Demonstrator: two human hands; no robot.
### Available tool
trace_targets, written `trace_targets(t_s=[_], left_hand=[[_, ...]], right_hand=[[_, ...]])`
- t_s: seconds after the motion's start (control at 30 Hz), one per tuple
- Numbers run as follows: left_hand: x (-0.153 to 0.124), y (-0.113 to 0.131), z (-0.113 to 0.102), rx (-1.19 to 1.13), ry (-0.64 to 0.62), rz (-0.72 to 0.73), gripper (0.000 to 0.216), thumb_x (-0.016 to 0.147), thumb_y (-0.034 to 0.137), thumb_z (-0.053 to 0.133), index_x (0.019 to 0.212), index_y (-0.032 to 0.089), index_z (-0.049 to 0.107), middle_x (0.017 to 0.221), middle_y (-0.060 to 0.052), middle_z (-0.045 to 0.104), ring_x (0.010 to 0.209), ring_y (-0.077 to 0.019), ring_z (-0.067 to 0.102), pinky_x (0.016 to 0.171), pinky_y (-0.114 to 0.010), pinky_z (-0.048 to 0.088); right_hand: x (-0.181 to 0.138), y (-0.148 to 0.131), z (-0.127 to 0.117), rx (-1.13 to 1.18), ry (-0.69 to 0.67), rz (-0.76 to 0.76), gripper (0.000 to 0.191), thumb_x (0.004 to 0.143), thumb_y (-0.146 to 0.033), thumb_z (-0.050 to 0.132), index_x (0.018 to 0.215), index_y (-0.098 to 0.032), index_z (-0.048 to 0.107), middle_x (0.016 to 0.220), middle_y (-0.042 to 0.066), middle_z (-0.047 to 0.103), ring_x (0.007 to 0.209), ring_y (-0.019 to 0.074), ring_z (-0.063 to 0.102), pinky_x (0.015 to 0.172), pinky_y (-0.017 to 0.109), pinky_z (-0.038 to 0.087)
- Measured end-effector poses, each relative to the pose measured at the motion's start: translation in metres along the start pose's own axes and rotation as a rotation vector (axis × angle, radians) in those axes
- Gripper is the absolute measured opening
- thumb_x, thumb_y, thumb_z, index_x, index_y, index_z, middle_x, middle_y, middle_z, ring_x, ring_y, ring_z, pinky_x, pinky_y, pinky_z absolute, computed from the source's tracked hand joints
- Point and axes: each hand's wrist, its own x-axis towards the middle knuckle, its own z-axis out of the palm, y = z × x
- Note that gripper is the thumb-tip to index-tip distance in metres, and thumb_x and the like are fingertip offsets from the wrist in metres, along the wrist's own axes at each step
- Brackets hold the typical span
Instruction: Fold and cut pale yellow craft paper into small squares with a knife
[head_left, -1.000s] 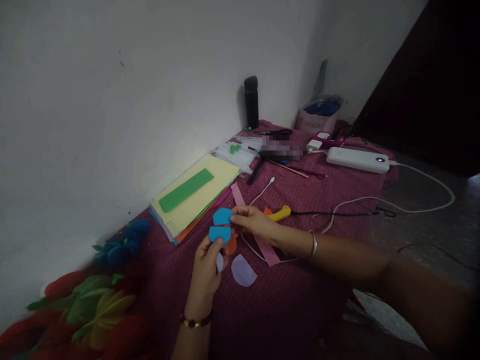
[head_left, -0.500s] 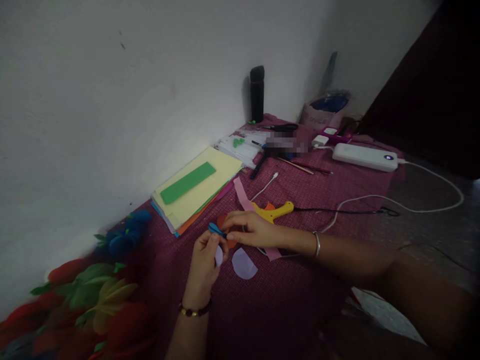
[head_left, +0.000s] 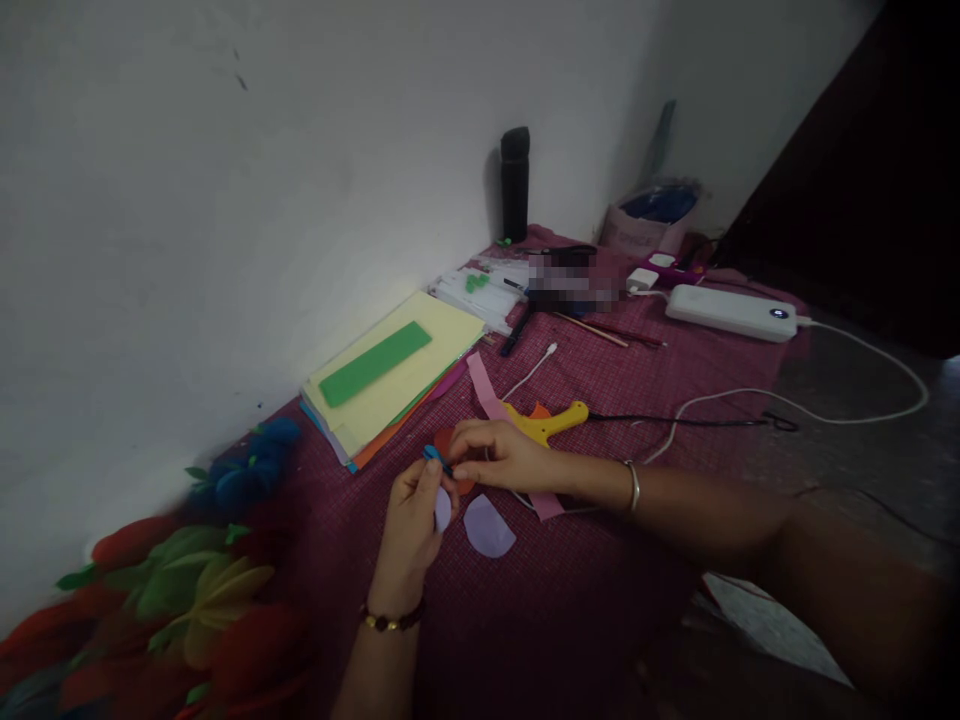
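Maroon checked cloth point(head_left: 615, 372): paper stack point(head_left: 401, 390), power bank point(head_left: 724, 312).

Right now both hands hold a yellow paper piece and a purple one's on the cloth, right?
Almost: in the head view, the left hand and right hand hold a blue paper piece, not yellow; the purple piece lies on the cloth.

Hardly any legible text. Pale bag point(head_left: 639, 236), back corner: one word in capitals, faint and blurred, ending looks like "CE", remaining letters unreadable. White power bank point(head_left: 720, 311), right side: small display point(head_left: 779, 314) lit at one end, characters too tiny to make out. Pixelated patch point(head_left: 568, 284) near pens, nothing readable there.
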Motion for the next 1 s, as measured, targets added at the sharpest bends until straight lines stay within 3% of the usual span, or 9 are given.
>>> trace_targets(t_s=[0.53,0.83,1.0], left_hand=[[-0.0024,0.0046,0.0043,-0.011,-0.003,-0.002,0.044,0.08,0.055,0.057,0.058,0.017,0.052,0.045,0.004,0.048,0.038,-0.007,0.04,0.041,-0.021,0.028],[-0.0019,-0.0019,0.0035,0.141,-0.006,0.022,0.045,0.08,0.056,0.056,0.058,0.017,0.054,0.047,0.002,0.052,0.042,-0.008,0.043,0.044,-0.022,0.032],[-0.0025,-0.0019,0.0026,0.107,-0.037,0.048,0.047,0.085,0.056,0.049,0.059,0.018,0.056,0.048,0.002,0.05,0.043,-0.0085,0.043,0.045,-0.022,0.032]], right_hand=[[-0.0004,0.0027,0.0024,0.219,0.015,0.137,0.027,0.08,-0.04,0.066,0.081,-0.014,0.059,0.081,0.001,0.055,0.076,0.0102,0.052,0.071,0.026,0.044],[-0.0016,0.0017,0.0021,0.151,0.024,0.161,0.028,0.084,-0.041,0.06,0.077,-0.014,0.057,0.075,0.0,0.052,0.073,0.0102,0.049,0.066,0.025,0.042],[-0.0005,0.0005,-0.0018,0.167,0.002,0.145,0.025,0.086,-0.036,0.058,0.076,-0.013,0.057,0.076,0.0,0.051,0.073,0.0098,0.048,0.069,0.026,0.042]])
